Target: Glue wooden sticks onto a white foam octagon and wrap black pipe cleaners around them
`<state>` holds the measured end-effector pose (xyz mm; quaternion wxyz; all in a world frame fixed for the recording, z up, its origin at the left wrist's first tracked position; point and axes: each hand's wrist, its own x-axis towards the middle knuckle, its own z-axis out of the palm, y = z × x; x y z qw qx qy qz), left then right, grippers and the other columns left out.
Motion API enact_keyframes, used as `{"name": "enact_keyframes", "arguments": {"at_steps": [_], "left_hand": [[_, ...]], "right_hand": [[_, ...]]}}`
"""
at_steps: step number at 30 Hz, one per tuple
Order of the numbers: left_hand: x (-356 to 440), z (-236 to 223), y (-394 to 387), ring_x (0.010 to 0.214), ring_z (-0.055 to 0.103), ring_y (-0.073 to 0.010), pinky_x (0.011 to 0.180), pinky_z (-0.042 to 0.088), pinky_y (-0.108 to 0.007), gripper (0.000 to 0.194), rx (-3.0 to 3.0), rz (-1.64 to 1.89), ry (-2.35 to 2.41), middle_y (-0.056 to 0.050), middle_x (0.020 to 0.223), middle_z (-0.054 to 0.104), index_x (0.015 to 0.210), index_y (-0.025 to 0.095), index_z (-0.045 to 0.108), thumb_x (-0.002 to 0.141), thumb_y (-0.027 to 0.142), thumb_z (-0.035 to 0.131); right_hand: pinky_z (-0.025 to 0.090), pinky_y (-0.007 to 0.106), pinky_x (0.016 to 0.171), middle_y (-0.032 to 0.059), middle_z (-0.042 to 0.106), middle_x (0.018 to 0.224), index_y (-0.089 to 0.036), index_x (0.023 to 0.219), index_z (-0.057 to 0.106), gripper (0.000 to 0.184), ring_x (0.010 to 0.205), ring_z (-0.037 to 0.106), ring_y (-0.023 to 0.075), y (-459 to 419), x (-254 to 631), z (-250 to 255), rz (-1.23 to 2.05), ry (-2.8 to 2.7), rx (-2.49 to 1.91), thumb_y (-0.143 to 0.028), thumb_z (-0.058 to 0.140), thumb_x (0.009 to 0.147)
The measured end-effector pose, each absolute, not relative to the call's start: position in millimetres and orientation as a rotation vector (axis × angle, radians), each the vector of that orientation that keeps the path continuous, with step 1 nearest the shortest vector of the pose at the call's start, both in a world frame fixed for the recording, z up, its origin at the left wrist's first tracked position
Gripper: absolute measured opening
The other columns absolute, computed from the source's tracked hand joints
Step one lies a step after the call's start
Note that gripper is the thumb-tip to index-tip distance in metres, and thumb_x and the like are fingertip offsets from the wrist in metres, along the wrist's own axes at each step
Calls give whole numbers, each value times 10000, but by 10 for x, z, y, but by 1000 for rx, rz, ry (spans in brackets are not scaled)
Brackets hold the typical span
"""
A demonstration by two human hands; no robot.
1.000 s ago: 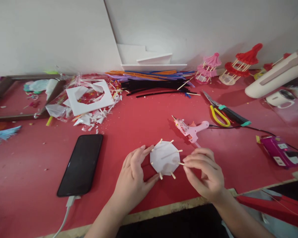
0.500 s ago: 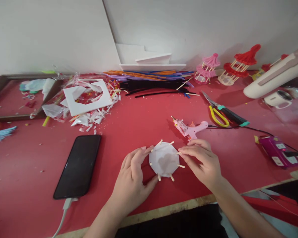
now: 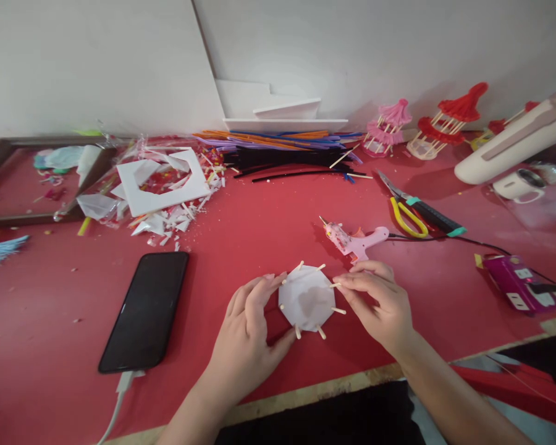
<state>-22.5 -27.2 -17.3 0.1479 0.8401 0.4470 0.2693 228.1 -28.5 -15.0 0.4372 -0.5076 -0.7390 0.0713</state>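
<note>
A white octagonal board (image 3: pixel 306 300) lies on the red tabletop with several short wooden sticks standing up around its edge. My left hand (image 3: pixel 252 321) steadies the board from the left, fingertips at its upper left edge and thumb at its lower left. At the right edge, my right hand (image 3: pixel 375 303) pinches one wooden stick (image 3: pixel 336 285) between thumb and fingers. Another stick (image 3: pixel 338 311) stands just below that one, apart from my fingers. Beyond my right hand lies a pink glue gun (image 3: pixel 356 241), its nozzle pointing to the upper left.
A phone (image 3: pixel 146 312) on a cable lies at left. Behind it are a cut-out white board (image 3: pixel 189 191) and scraps. Pipe cleaners (image 3: pixel 287 161) lie along the wall. Pliers (image 3: pixel 410 216), a purple power strip (image 3: pixel 514 281), a mug (image 3: pixel 514 187) and small tower models (image 3: pixel 384 133) are at right.
My right hand has moved up from the lower right stick to the one above it and now pinches that. My left hand stays at the board. The view has shifted slightly.
</note>
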Motion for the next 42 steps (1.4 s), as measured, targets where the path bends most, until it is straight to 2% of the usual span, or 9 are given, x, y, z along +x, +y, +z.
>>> {"name": "enact_keyframes", "arguments": {"at_steps": [10,16,22,27,31,42], "left_hand": [[-236,-181,-271,1233,543,-350,979,481,-535,723,2409,761,1281,-212,1328,599,1415,131,276,843,298,685],[-246,-177,-281,1256,518,-344,1007,459,-533,748,2395,731,1262,-205,1354,589,1442,130,232,848,257,669],[-286,-84,-307,1319,462,-343,1041,439,-541,793,2340,683,1229,-223,1434,518,1483,123,174,868,285,649],[-281,-106,-301,1291,507,-353,998,480,-534,711,2327,705,1280,-218,1396,549,1442,154,275,877,363,655],[-258,-173,-285,1242,558,-351,977,496,-528,700,2368,742,1289,-223,1328,600,1425,134,288,872,341,663],[-261,-174,-276,1204,574,-357,945,517,-535,620,2426,758,1294,-253,1310,595,1371,90,363,875,329,648]], "right_hand": [[529,409,798,-3,765,871,-260,961,685,219,882,640,201,-264,2267,-100,189,-1887,-1265,-78,650,844],[519,424,868,12,743,932,-259,1037,682,187,934,638,201,-162,2375,83,524,-1926,-1238,-175,619,883],[510,396,890,4,749,924,-259,1010,696,154,901,663,171,110,2316,147,462,-2017,-1177,-187,615,901],[495,375,874,-3,746,845,-244,920,702,104,851,650,167,178,2254,133,446,-2073,-1186,-197,610,908],[486,370,873,-6,746,836,-231,898,691,101,842,642,159,164,2252,138,414,-2079,-1174,-172,609,904],[508,354,821,9,748,832,-220,902,692,76,833,653,155,180,2277,84,390,-2042,-1165,-188,623,901]]}}
